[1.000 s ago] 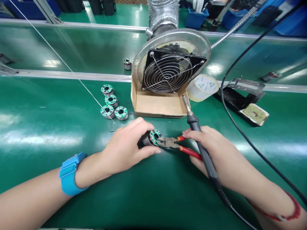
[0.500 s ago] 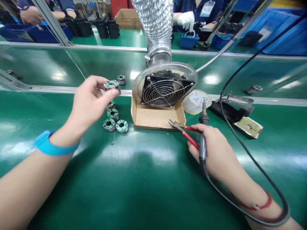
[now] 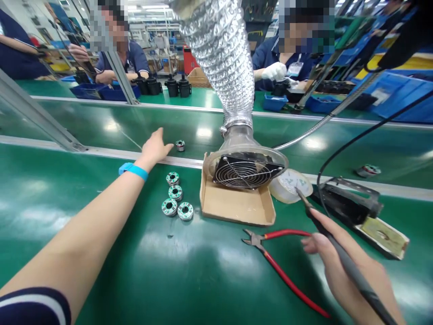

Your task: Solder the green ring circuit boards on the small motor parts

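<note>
My left hand reaches over the far green strip with thumb and index finger apart. No object shows in it, though its far side is hidden. Just right of its thumb stands a small motor stator with a green circuit ring. Several similar stators sit closer on the green bench. My right hand is closed around a soldering iron, whose tip points at a clear tape roll. Red-handled cutting pliers lie with jaws apart on the bench, one handle end beside my right fingers.
A cardboard tray sits under a fan and foil duct. On the right are a soldering iron stand with sponge, a black cable, and another stator. Co-workers sit across the bench behind blue bins.
My left hand has reached farther away; the stator it held no longer shows in it. The pliers have left my right hand and lie on the bench. The view has tilted up.
</note>
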Demonstrator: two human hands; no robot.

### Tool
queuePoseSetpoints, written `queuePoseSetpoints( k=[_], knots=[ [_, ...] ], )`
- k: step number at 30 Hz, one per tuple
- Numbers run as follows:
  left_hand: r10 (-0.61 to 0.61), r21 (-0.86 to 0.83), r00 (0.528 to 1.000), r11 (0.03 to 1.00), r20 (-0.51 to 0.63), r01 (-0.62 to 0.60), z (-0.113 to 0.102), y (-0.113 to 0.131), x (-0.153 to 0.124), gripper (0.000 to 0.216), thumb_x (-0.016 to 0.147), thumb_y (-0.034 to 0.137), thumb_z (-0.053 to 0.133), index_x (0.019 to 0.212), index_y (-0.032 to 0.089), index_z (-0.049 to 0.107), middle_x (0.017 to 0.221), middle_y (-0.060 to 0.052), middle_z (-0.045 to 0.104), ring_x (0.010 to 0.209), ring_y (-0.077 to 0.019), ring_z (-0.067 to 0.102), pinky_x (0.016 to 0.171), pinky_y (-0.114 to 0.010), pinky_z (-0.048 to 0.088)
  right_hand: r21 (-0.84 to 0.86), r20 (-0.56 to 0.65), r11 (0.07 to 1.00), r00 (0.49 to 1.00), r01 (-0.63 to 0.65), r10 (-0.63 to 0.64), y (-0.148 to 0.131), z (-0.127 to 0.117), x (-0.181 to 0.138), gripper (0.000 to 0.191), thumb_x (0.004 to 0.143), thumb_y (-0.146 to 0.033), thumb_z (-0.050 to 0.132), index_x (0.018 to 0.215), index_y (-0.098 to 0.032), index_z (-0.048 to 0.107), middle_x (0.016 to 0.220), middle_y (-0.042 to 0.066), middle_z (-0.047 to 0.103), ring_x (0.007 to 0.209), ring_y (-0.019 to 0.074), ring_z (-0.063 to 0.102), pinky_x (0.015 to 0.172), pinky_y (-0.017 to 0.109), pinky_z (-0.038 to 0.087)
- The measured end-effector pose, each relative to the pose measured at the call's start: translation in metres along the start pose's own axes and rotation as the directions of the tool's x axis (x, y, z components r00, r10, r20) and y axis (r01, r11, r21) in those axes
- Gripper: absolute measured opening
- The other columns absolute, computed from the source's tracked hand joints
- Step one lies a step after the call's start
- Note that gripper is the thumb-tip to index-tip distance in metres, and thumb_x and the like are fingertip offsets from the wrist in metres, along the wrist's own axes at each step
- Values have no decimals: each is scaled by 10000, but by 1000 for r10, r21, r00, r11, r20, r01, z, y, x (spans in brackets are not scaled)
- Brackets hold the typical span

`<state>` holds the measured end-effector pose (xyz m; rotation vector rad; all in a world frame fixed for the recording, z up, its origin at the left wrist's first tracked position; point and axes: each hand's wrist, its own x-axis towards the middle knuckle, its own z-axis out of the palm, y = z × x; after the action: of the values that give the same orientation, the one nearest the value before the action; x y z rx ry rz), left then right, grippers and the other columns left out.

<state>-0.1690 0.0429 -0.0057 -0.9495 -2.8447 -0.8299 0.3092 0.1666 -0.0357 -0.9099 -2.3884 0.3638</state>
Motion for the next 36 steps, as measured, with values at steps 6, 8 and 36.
queuePoseSetpoints(
  k=[6,8,36],
  knots=[
    [90,-118,990,990,108,-77,17,14,5,312,930,285,697,1202,140,644,1270,-112,664,1188,-279,631,1057,-537,484,16,-39,997,996,-80,80,-2,10,-3,519,959,-554,498,1339,-223,622,1142,107,767,998,291,757,834,412,621],
    [98,-186,993,979,69,-83,14,16,-2,313,925,257,687,1197,124,607,1229,-126,666,1162,-280,639,1042,-523,494,31,-51,996,995,-84,85,-6,9,-5,466,915,-562,565,1211,-220,672,1089,110,766,910,282,758,774,391,623],
    [621,-669,537,731,571,-136,-42,84,-253,298,892,433,733,1093,212,732,821,26,579,760,-151,538,684,-262,401,674,480,651,877,-350,-25,-141,-10,-1,424,899,-128,618,1257,-335,523,875,-74,660,678,66,626,580,159,494]
  ],
)
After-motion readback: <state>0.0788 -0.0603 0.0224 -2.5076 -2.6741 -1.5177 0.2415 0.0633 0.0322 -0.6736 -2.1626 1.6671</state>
